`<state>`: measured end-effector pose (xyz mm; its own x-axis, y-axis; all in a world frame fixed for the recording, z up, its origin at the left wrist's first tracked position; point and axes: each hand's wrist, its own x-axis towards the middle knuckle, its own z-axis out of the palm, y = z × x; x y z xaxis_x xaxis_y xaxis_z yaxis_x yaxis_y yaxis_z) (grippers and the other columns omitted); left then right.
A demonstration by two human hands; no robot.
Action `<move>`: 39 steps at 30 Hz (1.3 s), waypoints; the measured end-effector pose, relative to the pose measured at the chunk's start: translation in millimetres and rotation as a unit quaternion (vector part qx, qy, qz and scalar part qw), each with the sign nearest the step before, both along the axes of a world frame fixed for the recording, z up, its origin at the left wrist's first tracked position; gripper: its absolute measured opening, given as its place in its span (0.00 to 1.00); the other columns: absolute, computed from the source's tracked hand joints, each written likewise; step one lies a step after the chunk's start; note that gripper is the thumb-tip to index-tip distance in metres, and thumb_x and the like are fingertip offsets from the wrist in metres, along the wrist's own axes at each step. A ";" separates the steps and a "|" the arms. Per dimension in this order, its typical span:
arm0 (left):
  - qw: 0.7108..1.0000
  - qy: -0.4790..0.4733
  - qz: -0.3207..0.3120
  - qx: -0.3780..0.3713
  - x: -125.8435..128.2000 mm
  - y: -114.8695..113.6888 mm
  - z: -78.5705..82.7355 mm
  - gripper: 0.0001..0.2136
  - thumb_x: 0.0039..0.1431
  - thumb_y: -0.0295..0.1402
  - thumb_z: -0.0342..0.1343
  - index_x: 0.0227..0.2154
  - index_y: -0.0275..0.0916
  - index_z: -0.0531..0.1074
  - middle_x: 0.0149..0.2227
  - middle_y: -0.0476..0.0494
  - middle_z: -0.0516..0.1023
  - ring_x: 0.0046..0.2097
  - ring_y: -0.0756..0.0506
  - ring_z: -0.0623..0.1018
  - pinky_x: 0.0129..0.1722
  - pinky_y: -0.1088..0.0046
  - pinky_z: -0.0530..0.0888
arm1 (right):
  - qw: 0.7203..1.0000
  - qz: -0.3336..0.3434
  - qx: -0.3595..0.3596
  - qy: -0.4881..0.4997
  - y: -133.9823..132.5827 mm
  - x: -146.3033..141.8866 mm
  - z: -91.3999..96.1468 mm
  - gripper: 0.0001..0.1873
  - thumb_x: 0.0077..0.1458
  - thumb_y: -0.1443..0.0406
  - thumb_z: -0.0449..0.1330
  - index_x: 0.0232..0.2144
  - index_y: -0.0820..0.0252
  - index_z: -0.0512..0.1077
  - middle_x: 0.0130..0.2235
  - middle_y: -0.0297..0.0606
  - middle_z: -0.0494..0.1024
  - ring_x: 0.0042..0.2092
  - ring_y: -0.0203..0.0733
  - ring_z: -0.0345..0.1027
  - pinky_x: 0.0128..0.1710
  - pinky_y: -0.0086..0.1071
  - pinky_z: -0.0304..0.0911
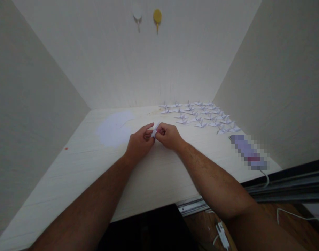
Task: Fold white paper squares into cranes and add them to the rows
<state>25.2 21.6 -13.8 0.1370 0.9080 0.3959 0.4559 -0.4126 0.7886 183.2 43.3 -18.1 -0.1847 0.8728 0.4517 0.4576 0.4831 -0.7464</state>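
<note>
My left hand (140, 141) and my right hand (169, 136) meet over the middle of the pale wooden table (154, 174). Both pinch one small folded piece of white paper (155, 130) between thumbs and fingertips, just above the tabletop. Most of the paper is hidden by my fingers. A stack of flat white paper sheets (114, 128) lies just to the left of my left hand. Several finished white paper cranes (198, 115) stand in rows at the back right of the table.
A blurred-out flat object (249, 152) with a white cable lies near the table's right front edge. Cream walls close the table in on three sides. Two hooks, one white (137, 14) and one yellow (157, 16), hang on the back wall. A white plug (222, 234) lies on the floor.
</note>
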 end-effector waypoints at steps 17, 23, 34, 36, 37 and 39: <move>0.966 -0.215 0.020 -0.142 -2.2 7.3 5.3 0.25 0.41 0.29 0.63 0.47 0.33 0.73 0.34 0.41 0.81 0.33 0.44 0.81 0.34 0.69 0.78 | 0.998 0.060 0.002 -0.010 -1.7 1.0 3.9 0.19 0.40 0.60 0.71 0.36 0.59 0.74 0.33 0.32 0.75 0.28 0.31 0.60 0.30 0.26 0.57; 0.953 -0.251 0.026 -0.166 0.6 5.5 6.3 0.24 0.40 0.27 0.63 0.45 0.32 0.73 0.32 0.43 0.80 0.31 0.46 0.80 0.37 0.65 0.79 | 0.996 0.047 0.059 -0.042 2.7 1.3 -1.4 0.14 0.44 0.63 0.70 0.36 0.60 0.75 0.32 0.33 0.75 0.29 0.32 0.62 0.32 0.27 0.57; 0.947 -0.271 -0.006 -0.174 3.7 3.7 6.7 0.28 0.41 0.27 0.64 0.50 0.34 0.72 0.35 0.44 0.79 0.31 0.48 0.79 0.38 0.62 0.81 | 0.992 -0.013 0.110 -0.060 -3.6 0.4 7.4 0.06 0.52 0.66 0.60 0.24 0.59 0.69 0.26 0.31 0.70 0.29 0.33 0.60 0.32 0.29 0.54; 0.952 -0.259 -0.004 -0.165 4.0 4.2 5.2 0.27 0.41 0.28 0.64 0.49 0.35 0.73 0.39 0.41 0.79 0.30 0.48 0.80 0.37 0.62 0.81 | 0.992 -0.025 0.115 -0.042 -4.4 -0.1 7.9 0.05 0.51 0.67 0.59 0.24 0.59 0.67 0.25 0.30 0.69 0.28 0.33 0.59 0.31 0.28 0.54; 0.954 -0.253 -0.001 -0.160 4.1 4.4 4.6 0.26 0.41 0.28 0.64 0.48 0.35 0.74 0.41 0.40 0.79 0.30 0.48 0.80 0.36 0.62 0.81 | 0.992 -0.030 0.113 -0.037 -4.8 -0.3 8.1 0.05 0.50 0.67 0.59 0.24 0.59 0.67 0.25 0.30 0.69 0.28 0.33 0.59 0.31 0.28 0.54; 0.958 -0.242 0.006 -0.153 4.3 4.3 4.0 0.24 0.42 0.29 0.64 0.47 0.35 0.75 0.42 0.39 0.79 0.30 0.48 0.80 0.36 0.63 0.81 | 0.993 -0.036 0.104 -0.037 -5.8 -0.6 8.6 0.05 0.50 0.67 0.59 0.24 0.59 0.67 0.25 0.30 0.69 0.27 0.33 0.59 0.30 0.28 0.54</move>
<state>29.4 25.9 -9.7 -0.0061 0.9919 0.1265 0.0091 -0.1265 0.9919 182.6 37.5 -9.5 -0.1655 0.7745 0.6105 0.5461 0.5874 -0.5972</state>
